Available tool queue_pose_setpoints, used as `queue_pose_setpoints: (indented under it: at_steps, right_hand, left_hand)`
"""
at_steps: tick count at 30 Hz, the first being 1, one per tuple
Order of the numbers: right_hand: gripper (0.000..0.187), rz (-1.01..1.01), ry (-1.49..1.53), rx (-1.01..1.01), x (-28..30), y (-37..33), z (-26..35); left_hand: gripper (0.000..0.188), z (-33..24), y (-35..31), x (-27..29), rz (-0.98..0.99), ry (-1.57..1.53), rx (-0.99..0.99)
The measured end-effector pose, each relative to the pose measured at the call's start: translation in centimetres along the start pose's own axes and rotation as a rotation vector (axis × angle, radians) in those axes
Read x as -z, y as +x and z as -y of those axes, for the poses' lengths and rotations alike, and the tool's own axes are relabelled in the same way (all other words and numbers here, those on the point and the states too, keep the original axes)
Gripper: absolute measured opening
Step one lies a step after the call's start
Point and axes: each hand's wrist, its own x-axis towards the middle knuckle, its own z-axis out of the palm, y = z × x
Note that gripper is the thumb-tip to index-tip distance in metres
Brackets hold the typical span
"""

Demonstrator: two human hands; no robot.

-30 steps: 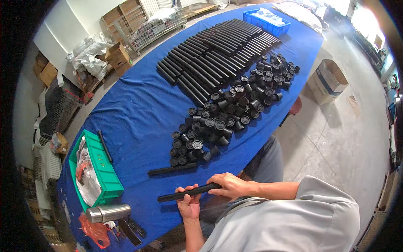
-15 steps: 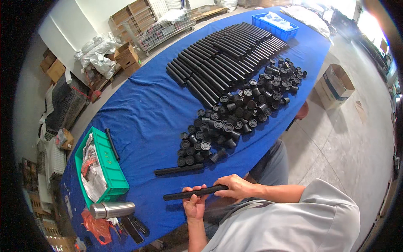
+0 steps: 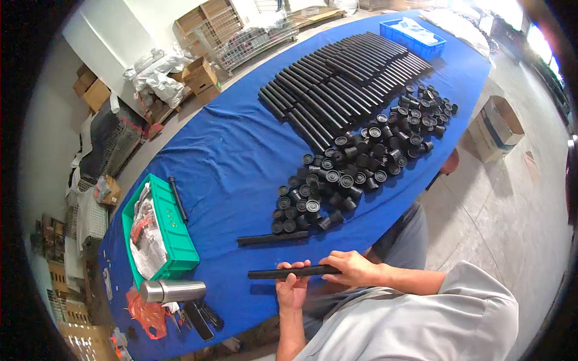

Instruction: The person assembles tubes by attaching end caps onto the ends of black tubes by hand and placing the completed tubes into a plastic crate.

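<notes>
Both hands hold one long black tube (image 3: 265,274) level above the near edge of the blue cloth. My left hand (image 3: 293,286) wraps it near the middle, thumb on the near side and fingers beyond. At the tube's right end, my right hand (image 3: 351,268) is closed over it and hides that tip. Just past my hands another black tube (image 3: 272,239) lies on the cloth. Beyond it spreads a heap of black round caps (image 3: 346,181) with ringed tops. Farther back, many black tubes (image 3: 337,78) lie side by side in rows.
A green crate (image 3: 176,237) with crumpled paper stands at the left, a black tube (image 3: 178,199) beside it. Near it lie a steel flask (image 3: 174,291), an orange-red plastic bag (image 3: 146,314) and a phone (image 3: 198,320). A blue crate (image 3: 415,40) is at the far end; a carton (image 3: 497,129) stands on the floor.
The whole scene has shifted slightly right in the picture as the view turned. Both hands keep hold of the same tube, which now sits more level.
</notes>
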Motion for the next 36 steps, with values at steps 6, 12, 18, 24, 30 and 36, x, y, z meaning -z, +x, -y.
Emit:
queue_pose_setpoints:
  at_steps: [6,12,18,24,30,36]
  right_hand:
    - [0.036,0.109,0.131,-0.23,0.3,0.0,0.5]
    - [0.033,0.019,0.152,-0.099,0.4,0.1,0.2]
    - [0.037,0.012,0.247,-0.154,-0.4,-0.3,-0.4]
    - [0.036,0.001,0.234,-0.125,-0.5,-0.4,-0.7]
    - [0.033,-0.04,0.084,-0.097,-0.7,-0.6,-0.5]
    - [0.033,0.058,0.246,-0.245,0.9,0.0,1.3]
  left_hand:
    - [0.031,0.1,-0.1,-1.4,-0.079,0.056,0.021]
    - [0.03,0.0,0.0,-0.2,-0.009,0.014,0.018]
    - [0.028,0.1,0.1,-0.5,-0.04,0.047,-0.002]
    - [0.029,0.1,0.0,-0.2,-0.023,0.074,-0.016]
    - [0.029,0.3,0.0,-1.4,-0.089,0.107,-0.023]
    - [0.031,0.1,-0.1,-0.2,-0.042,0.024,0.014]
